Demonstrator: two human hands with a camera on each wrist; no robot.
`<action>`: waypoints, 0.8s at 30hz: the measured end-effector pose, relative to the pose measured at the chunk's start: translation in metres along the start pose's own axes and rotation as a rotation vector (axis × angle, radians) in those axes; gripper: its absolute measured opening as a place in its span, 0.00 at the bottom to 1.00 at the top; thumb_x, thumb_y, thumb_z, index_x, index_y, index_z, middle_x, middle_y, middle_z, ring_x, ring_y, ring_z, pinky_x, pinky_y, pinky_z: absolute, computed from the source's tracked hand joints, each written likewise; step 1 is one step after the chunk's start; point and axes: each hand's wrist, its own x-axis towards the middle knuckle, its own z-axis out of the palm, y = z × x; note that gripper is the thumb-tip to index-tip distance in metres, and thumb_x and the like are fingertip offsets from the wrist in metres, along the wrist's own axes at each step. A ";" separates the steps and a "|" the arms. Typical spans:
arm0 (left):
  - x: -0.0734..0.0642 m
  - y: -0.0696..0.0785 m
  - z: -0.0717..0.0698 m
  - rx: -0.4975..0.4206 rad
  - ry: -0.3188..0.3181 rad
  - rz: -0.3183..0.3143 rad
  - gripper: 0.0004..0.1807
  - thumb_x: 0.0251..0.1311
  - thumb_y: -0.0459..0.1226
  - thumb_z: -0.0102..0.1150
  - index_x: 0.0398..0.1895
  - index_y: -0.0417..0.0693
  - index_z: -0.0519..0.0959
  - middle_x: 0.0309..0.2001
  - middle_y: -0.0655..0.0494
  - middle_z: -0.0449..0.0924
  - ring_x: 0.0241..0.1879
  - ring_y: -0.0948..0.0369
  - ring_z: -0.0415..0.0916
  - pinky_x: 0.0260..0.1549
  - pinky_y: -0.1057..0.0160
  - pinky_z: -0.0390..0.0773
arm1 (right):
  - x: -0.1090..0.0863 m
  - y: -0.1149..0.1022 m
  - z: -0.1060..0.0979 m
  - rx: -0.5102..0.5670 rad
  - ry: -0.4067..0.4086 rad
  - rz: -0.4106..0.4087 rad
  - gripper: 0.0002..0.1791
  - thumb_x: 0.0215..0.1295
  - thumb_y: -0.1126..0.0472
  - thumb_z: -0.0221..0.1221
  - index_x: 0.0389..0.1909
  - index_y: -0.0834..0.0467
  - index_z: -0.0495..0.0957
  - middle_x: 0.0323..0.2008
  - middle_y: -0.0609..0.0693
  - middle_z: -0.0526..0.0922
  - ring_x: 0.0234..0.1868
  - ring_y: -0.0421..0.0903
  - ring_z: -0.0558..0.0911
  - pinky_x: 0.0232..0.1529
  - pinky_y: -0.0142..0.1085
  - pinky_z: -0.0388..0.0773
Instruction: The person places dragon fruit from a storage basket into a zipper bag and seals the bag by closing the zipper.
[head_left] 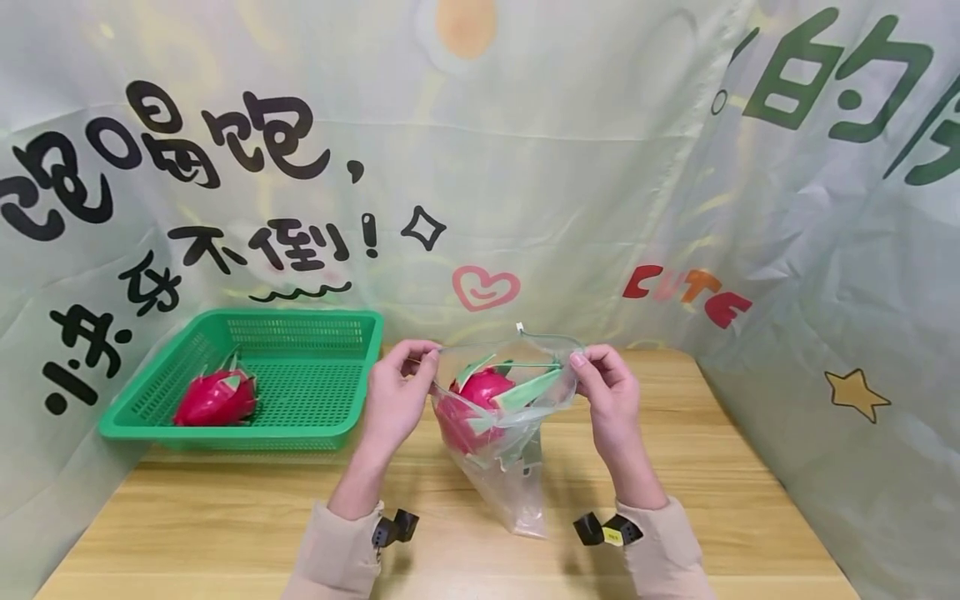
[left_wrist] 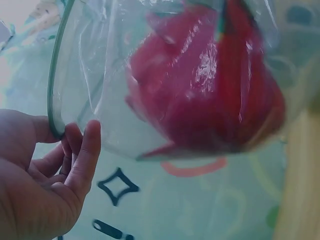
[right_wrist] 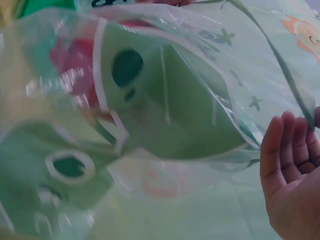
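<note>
A clear plastic bag with a green-edged mouth hangs between both hands over the table, its lower corner close to the tabletop. Inside lies a pink dragon fruit with green-tipped scales, seen through the plastic in the left wrist view too. My left hand pinches the left side of the bag's rim between thumb and fingers. On the opposite side, my right hand pinches the rim the same way. The mouth is spread wide between them. Green printed patches show on the bag in the right wrist view.
At the left back of the wooden table stands a green plastic basket. Another dragon fruit lies in its left part. Printed cloth encloses the table at the back and sides.
</note>
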 end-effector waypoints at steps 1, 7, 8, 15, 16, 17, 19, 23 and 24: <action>0.001 0.004 0.000 -0.011 0.004 0.013 0.07 0.72 0.30 0.60 0.47 0.37 0.85 0.34 0.45 0.81 0.27 0.58 0.78 0.26 0.63 0.84 | 0.000 -0.002 0.000 -0.025 0.001 -0.012 0.11 0.72 0.74 0.56 0.33 0.57 0.79 0.28 0.45 0.81 0.27 0.37 0.80 0.28 0.28 0.81; 0.011 0.029 0.000 -0.101 0.037 0.099 0.07 0.73 0.29 0.58 0.47 0.35 0.84 0.34 0.42 0.79 0.28 0.61 0.79 0.31 0.63 0.87 | -0.001 -0.014 -0.002 -0.013 -0.017 -0.073 0.11 0.74 0.75 0.56 0.35 0.58 0.80 0.27 0.46 0.81 0.28 0.37 0.80 0.28 0.28 0.81; 0.013 0.033 0.000 -0.106 0.040 0.118 0.07 0.73 0.29 0.58 0.47 0.34 0.84 0.34 0.41 0.79 0.28 0.61 0.79 0.32 0.63 0.87 | -0.001 -0.017 -0.002 0.002 -0.016 -0.079 0.11 0.74 0.74 0.55 0.35 0.57 0.80 0.28 0.46 0.81 0.29 0.37 0.81 0.29 0.28 0.81; 0.017 0.049 0.004 -0.114 0.033 0.179 0.07 0.73 0.29 0.58 0.47 0.35 0.84 0.31 0.44 0.77 0.28 0.61 0.80 0.32 0.65 0.86 | -0.001 -0.028 -0.005 0.096 0.023 -0.081 0.09 0.76 0.72 0.56 0.36 0.58 0.80 0.29 0.46 0.79 0.29 0.38 0.80 0.29 0.26 0.79; 0.017 0.051 0.004 -0.119 0.035 0.179 0.07 0.73 0.29 0.58 0.47 0.35 0.84 0.31 0.45 0.77 0.28 0.62 0.80 0.32 0.65 0.86 | -0.001 -0.028 -0.005 0.100 0.022 -0.085 0.08 0.76 0.71 0.57 0.36 0.59 0.80 0.29 0.46 0.79 0.29 0.38 0.80 0.29 0.26 0.79; 0.016 0.052 0.005 -0.123 0.040 0.180 0.07 0.73 0.28 0.58 0.46 0.35 0.84 0.32 0.46 0.77 0.28 0.62 0.79 0.32 0.66 0.85 | -0.001 -0.029 -0.005 0.117 0.017 -0.091 0.06 0.76 0.70 0.57 0.36 0.61 0.79 0.29 0.47 0.79 0.29 0.39 0.81 0.29 0.26 0.80; 0.016 0.055 0.006 -0.127 0.053 0.192 0.07 0.72 0.28 0.58 0.46 0.34 0.84 0.31 0.46 0.77 0.29 0.62 0.78 0.32 0.67 0.84 | -0.001 -0.030 -0.006 0.160 -0.006 -0.111 0.05 0.76 0.70 0.58 0.37 0.65 0.77 0.29 0.49 0.79 0.28 0.41 0.82 0.30 0.28 0.82; 0.014 0.061 0.006 -0.167 0.067 0.223 0.08 0.72 0.28 0.58 0.47 0.32 0.83 0.32 0.46 0.76 0.29 0.61 0.79 0.32 0.66 0.85 | -0.004 -0.034 -0.005 0.231 -0.071 -0.158 0.04 0.77 0.70 0.56 0.39 0.67 0.76 0.30 0.52 0.80 0.29 0.45 0.86 0.33 0.32 0.86; 0.014 0.062 0.006 -0.182 0.069 0.224 0.08 0.72 0.28 0.58 0.47 0.31 0.83 0.32 0.46 0.76 0.29 0.61 0.80 0.32 0.65 0.86 | -0.004 -0.036 -0.005 0.234 -0.084 -0.167 0.04 0.77 0.70 0.55 0.40 0.66 0.77 0.31 0.52 0.81 0.29 0.45 0.87 0.34 0.33 0.86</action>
